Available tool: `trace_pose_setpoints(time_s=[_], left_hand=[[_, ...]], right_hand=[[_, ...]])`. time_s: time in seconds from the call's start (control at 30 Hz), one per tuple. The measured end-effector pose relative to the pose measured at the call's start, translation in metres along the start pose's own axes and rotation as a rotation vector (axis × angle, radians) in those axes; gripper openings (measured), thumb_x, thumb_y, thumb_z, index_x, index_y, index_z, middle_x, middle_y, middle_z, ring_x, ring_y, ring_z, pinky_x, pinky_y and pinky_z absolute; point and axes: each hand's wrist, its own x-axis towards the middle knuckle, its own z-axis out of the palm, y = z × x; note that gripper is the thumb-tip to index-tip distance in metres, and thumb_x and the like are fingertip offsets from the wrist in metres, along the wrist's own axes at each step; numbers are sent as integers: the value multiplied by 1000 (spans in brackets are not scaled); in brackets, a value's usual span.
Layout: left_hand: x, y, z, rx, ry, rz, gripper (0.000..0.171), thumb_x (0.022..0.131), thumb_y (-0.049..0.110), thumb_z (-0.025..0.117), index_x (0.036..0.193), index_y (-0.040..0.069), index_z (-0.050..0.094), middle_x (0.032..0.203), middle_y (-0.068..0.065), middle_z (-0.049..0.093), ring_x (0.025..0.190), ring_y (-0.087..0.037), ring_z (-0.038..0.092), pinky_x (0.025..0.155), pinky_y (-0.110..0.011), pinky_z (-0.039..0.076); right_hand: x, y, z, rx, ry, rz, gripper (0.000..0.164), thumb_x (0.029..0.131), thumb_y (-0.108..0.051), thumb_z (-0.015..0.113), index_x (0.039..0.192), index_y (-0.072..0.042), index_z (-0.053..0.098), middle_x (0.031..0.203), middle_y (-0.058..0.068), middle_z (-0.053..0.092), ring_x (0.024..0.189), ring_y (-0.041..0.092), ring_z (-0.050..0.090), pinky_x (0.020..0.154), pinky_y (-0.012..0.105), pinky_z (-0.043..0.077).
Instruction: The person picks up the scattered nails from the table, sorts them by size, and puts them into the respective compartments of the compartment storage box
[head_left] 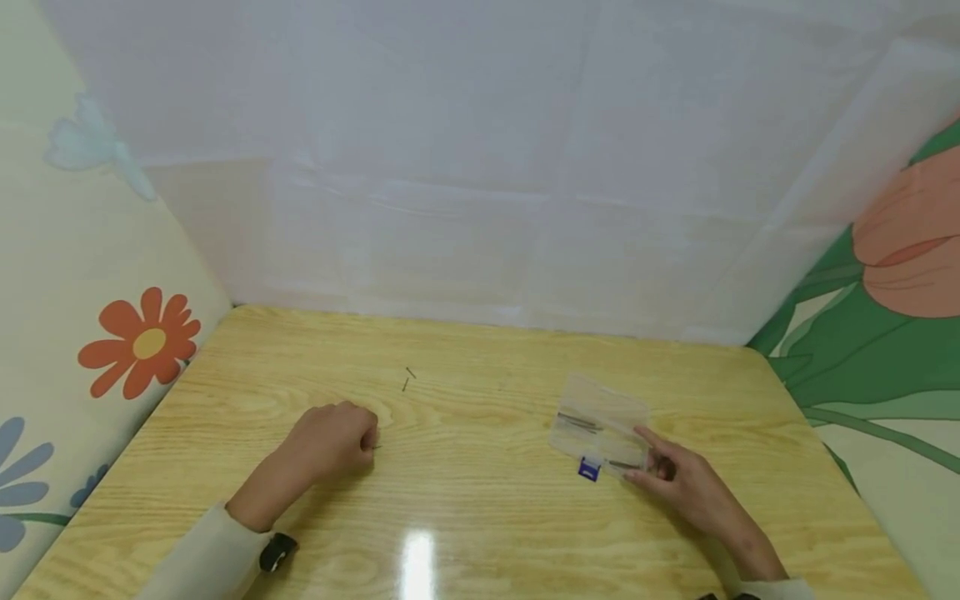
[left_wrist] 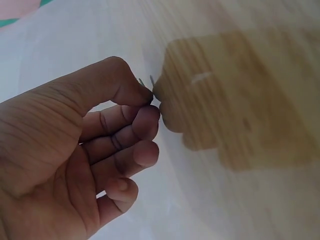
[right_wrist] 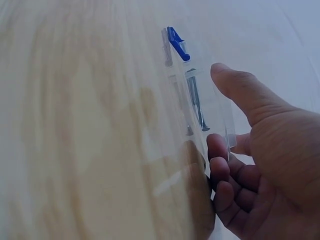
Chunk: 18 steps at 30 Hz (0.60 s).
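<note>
A clear plastic box (head_left: 600, 400) with a blue latch (head_left: 588, 469) rests on the table at the right. Several thin dark nails (right_wrist: 196, 100) show through its wall. My right hand (head_left: 693, 487) holds the box by its right end, the thumb on the near side and other fingers curled at the end. To the left, my left hand (head_left: 330, 442) is low over the table. Its thumb and index finger pinch a thin nail (left_wrist: 141, 82), mostly hidden by the fingertips. Beyond that hand, two loose nails (head_left: 408, 379) lie on the wood.
The wood-grain table (head_left: 465, 517) is glossy and mirrors the hands in both wrist views. A white sheet (head_left: 450, 167) hangs along its back edge. Flower-patterned cloths (head_left: 142, 342) stand at the left and right sides.
</note>
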Motion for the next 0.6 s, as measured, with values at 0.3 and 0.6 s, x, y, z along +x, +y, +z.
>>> trace_pose_setpoints(time_s=[0.3, 0.6], left_hand=[[1, 1, 2, -28, 2, -18, 27, 66, -3, 59, 62, 20, 44, 61, 10, 32, 56, -7, 24, 49, -27, 21], [5, 2, 4, -51, 10, 2, 28, 67, -4, 58, 65, 19, 42, 62, 9, 32, 56, -8, 24, 50, -27, 20]], right_hand=[[-1, 0, -1, 26, -24, -11, 74, 89, -21, 82, 147, 9, 48, 84, -6, 57, 73, 7, 53, 65, 27, 49], [0, -1, -1, 33, -29, -5, 75, 89, -22, 82, 148, 8, 47, 84, -5, 58, 73, 7, 54, 65, 27, 50]])
